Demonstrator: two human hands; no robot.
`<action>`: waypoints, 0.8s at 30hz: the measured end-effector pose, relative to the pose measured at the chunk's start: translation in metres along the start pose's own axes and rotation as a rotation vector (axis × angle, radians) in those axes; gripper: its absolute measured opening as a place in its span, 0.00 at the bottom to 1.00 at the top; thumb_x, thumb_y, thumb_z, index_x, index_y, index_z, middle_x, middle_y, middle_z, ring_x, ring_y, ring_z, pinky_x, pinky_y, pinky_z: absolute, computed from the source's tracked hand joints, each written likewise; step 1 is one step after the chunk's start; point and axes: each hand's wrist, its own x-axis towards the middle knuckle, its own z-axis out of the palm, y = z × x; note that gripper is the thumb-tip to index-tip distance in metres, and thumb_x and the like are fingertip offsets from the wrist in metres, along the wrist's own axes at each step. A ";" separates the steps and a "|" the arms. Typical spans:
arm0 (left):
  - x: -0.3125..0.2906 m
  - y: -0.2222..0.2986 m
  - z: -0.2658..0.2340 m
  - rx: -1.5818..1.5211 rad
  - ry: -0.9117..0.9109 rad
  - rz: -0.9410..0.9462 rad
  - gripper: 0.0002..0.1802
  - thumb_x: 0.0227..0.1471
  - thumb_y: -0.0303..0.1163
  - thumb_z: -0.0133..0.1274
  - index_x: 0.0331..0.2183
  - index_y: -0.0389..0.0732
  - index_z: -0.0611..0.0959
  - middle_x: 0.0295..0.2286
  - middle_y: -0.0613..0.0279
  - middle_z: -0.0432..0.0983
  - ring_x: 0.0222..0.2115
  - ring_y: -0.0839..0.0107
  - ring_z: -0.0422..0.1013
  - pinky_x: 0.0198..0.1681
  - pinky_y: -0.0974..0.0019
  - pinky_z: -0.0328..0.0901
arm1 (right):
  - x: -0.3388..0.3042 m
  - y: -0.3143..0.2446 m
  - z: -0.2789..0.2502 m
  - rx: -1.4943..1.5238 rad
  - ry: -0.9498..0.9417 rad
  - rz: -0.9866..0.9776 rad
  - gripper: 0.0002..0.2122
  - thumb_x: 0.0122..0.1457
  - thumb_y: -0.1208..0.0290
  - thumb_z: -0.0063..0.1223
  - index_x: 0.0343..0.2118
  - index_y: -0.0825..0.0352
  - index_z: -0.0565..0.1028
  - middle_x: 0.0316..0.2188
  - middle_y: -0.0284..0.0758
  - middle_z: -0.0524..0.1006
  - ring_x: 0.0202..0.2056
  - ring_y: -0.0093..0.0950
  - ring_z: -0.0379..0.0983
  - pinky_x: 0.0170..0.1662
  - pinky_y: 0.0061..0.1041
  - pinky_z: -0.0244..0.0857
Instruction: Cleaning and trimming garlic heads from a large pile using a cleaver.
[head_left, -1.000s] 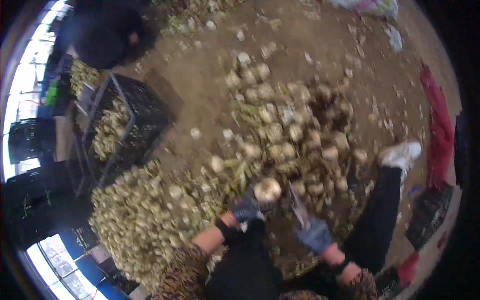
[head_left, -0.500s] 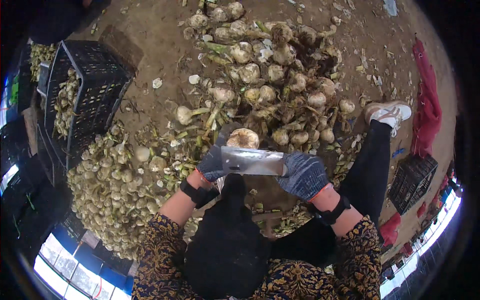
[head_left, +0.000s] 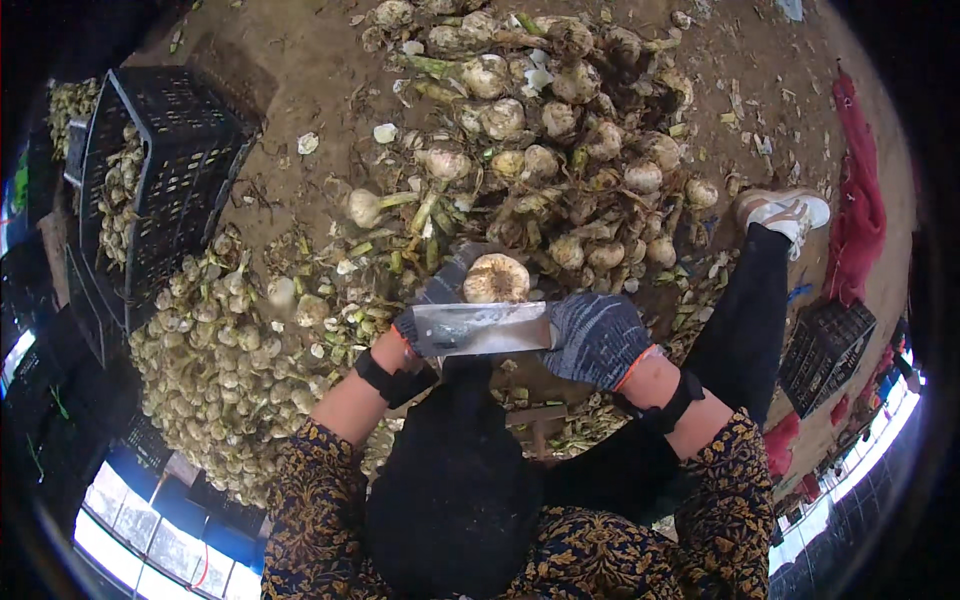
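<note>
My left hand [head_left: 440,286], in a grey knit glove, is closed around a garlic bulb [head_left: 496,279]. The bulb's round brownish root end shows upward; some fingers are hidden behind the cleaver. My right hand [head_left: 600,342], gloved alike, grips a cleaver [head_left: 480,328] by its handle, which the fingers cover. Its broad, shiny blade lies level just on the near side of the bulb and overlaps my left glove. Whether the edge touches the bulb, I cannot tell.
Untrimmed garlic with stalks [head_left: 560,120] lies ahead on the dirt floor. A heap of trimmed bulbs [head_left: 220,370] spreads at left beside a black plastic crate [head_left: 190,150] holding garlic. At right are my shoe [head_left: 785,215], a red cloth [head_left: 860,200] and another black crate [head_left: 825,355].
The cleaver has shifted left and slightly down, off the bulb's near edge. More of the bulb's root end now shows. Both hands keep their hold, and the whole view has shifted a little.
</note>
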 end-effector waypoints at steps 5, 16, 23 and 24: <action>0.002 0.001 0.006 -0.144 -0.009 -0.064 0.33 0.37 0.23 0.55 0.47 0.36 0.60 0.40 0.58 0.66 0.40 0.72 0.65 0.45 0.68 0.60 | -0.003 0.014 0.009 -0.040 0.082 0.016 0.13 0.32 0.60 0.51 0.20 0.63 0.72 0.17 0.40 0.71 0.21 0.38 0.69 0.25 0.34 0.63; -0.005 0.023 0.011 -0.263 -0.013 -0.219 0.29 0.40 0.20 0.51 0.47 0.36 0.61 0.41 0.57 0.65 0.41 0.71 0.65 0.46 0.68 0.60 | -0.002 0.006 0.003 -0.028 -0.018 0.041 0.13 0.36 0.61 0.48 0.22 0.65 0.72 0.19 0.43 0.73 0.23 0.39 0.71 0.28 0.36 0.65; -0.018 -0.009 -0.010 0.536 -0.120 0.154 0.37 0.35 0.26 0.57 0.49 0.37 0.59 0.42 0.57 0.65 0.43 0.71 0.62 0.50 0.67 0.55 | -0.002 0.007 -0.004 -0.114 -0.170 0.111 0.14 0.36 0.59 0.47 0.22 0.65 0.73 0.21 0.43 0.73 0.26 0.39 0.71 0.29 0.36 0.65; -0.019 -0.012 -0.012 0.475 -0.097 0.089 0.38 0.34 0.27 0.58 0.49 0.37 0.59 0.41 0.57 0.65 0.42 0.71 0.63 0.50 0.68 0.55 | -0.001 0.007 -0.006 -0.137 -0.187 0.127 0.14 0.36 0.59 0.47 0.22 0.65 0.73 0.21 0.43 0.73 0.26 0.39 0.71 0.29 0.36 0.65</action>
